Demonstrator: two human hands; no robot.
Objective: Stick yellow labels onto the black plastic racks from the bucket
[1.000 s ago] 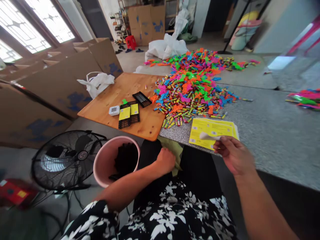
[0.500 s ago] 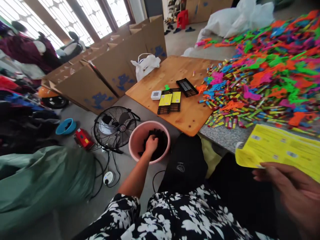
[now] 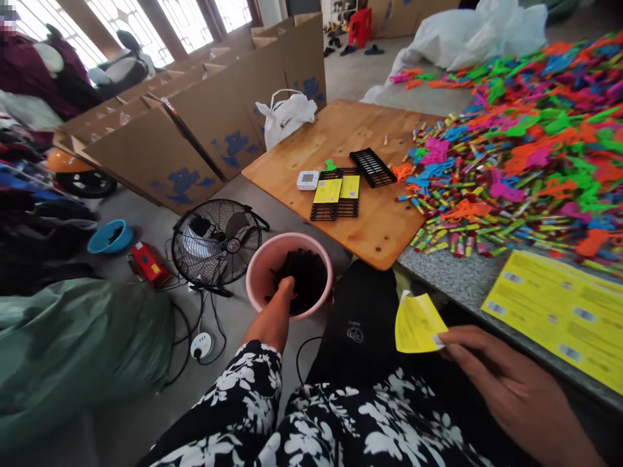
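My left hand (image 3: pixel 287 288) reaches down into a pink bucket (image 3: pixel 253 280) on the floor. Its fingers are hidden among dark pieces (image 3: pixel 309 279) that I cannot make out singly. Between thumb and fingers, my right hand (image 3: pixel 496 373) pinches the corner of a small yellow label (image 3: pixel 418 324), held above my lap. To the right, a sheet of yellow labels (image 3: pixel 559 311) lies at the edge of the grey stone slab. Two black slatted racks (image 3: pixel 335 211) rest on the wooden board, with yellow labels (image 3: pixel 327 191) on them.
Colourful plastic toy guns (image 3: pixel 525 155) and small striped tubes (image 3: pixel 467 237) heap over the right side. The wooden board (image 3: pixel 341 130) also bears a third black rack (image 3: pixel 372 167) and a white device (image 3: pixel 307 180). A floor fan (image 3: pixel 219 243) and cardboard boxes (image 3: pixel 233 117) stand left.
A single yellow label has come away from its sheet in my right hand, which has moved left. The sheet now lies on the slab. My left hand has sunk deeper into the bucket.
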